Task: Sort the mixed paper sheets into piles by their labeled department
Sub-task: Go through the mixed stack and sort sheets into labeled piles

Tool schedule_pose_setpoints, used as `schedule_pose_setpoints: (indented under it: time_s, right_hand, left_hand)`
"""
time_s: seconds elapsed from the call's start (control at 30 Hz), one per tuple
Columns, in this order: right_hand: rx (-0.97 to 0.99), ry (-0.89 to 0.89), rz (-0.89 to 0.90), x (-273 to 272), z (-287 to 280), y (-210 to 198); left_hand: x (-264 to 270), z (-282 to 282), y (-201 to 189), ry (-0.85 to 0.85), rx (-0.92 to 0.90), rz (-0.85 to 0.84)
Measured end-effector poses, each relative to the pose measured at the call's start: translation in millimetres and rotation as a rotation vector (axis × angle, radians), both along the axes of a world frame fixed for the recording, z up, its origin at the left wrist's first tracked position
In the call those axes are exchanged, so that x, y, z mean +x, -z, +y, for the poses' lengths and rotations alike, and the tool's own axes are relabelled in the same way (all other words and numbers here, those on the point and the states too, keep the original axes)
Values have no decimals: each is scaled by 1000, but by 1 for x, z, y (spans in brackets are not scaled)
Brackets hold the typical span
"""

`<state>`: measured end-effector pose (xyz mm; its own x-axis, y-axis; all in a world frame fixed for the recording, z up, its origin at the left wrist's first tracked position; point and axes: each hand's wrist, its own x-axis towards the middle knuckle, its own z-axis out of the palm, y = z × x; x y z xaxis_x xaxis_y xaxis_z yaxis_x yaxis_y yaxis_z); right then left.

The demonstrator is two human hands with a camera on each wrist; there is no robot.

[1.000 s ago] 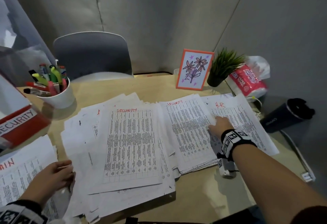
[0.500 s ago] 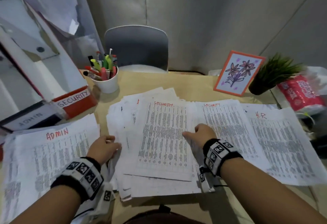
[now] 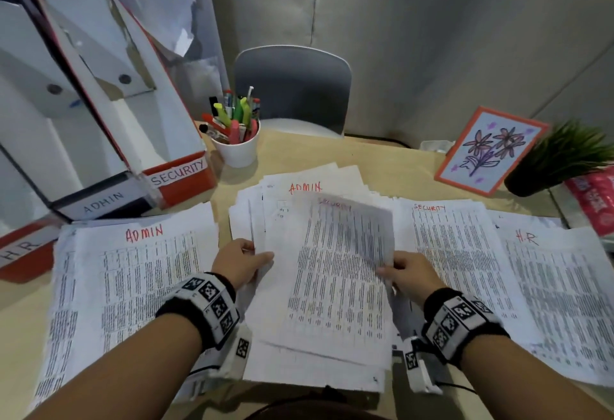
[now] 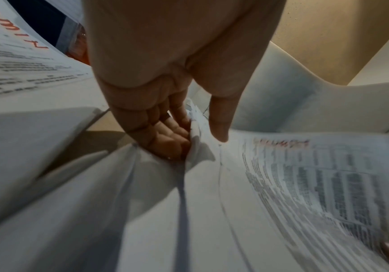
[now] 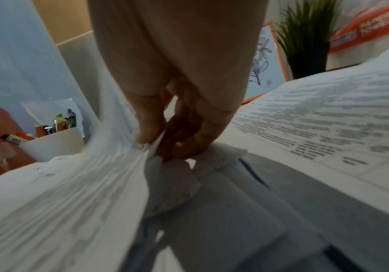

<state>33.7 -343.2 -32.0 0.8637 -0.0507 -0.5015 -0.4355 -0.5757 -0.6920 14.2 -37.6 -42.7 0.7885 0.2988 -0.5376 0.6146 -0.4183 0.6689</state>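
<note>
Over the tabletop (image 3: 365, 157), the left hand (image 3: 237, 262) and right hand (image 3: 412, 272) each pinch an edge of what looks like a SECURITY sheet (image 3: 335, 273) above the middle pile (image 3: 265, 217).

Sheets (image 3: 335, 273): white, dense black tabular print, red handwritten headings.
Surface (image 3: 365, 157): pale tan wood tone.
File boxes (image 3: 179, 177), left of the sheets: red and white, one black; white label strips with grey lettering.
Cup (image 3: 236, 150), behind the sheets: white; markers (image 3: 232, 117) in it were red, pink, green and yellow-green.
Card (image 3: 490, 150), right of the cup: orange border, pale blue field, black-outlined orange flowers, small purple marks.
Plant (image 3: 561, 150), right of the card: green blades, black pot.
Wristbands (image 3: 212, 303): black, with white panels of black square codes.
Chair (image 3: 292, 84): grey.
</note>
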Motion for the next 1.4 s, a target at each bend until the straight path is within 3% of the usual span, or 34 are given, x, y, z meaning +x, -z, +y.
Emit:
schedule_pose_setpoints:
  time_s: [0.27,0.43,0.57,0.77,1.0,1.23,1.4]
  right_hand:
    - [165,2,26,-6,-2,4]
    - [317,-11,166,-3,-10,1]
    - [323,-96,178,0,-9,-4]
    - [350,-17,161,-5,1,-6]
    - [145,78,141,-5,2,7]
    - [175,146,147,-4,3,17]
    - [125,108,132,7,-17,9]
  left_hand:
    - [-2,-1,0,-142,-77,-81]
    - [-5,4,3,-253,-123,-119]
    - [-5,5,3,-235,-70,-115]
    - [-4,-1,0,-209,-116,-94]
    - [-6,-1,-2,-187,-126,-88]
    - [-10,-3,-7,-206,-145,-87]
    - [-14,-1,-6,-221,-304,-91]
